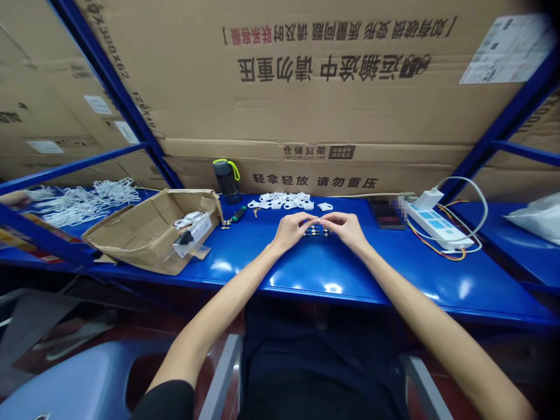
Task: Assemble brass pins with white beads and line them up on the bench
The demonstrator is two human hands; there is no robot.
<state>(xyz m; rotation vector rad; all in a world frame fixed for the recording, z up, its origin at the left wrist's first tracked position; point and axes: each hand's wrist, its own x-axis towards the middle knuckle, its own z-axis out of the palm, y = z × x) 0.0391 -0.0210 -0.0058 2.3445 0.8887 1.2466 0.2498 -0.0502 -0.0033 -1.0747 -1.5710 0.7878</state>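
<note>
Right of the open carton (161, 256), left hand (290, 229) and right hand (349, 230) pinch one tiny part (318, 219), work seemingly midway: small pieces (314, 231) in rows, white pieces (276, 205) loose.

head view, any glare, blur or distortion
Head view: white glare spots on the blue tabletop; upper-right corner dark; blue posts splay outward, probably wide-angle distortion; mosaic over part of the dark item at right; piece at the fingertips too small to make out.
</note>
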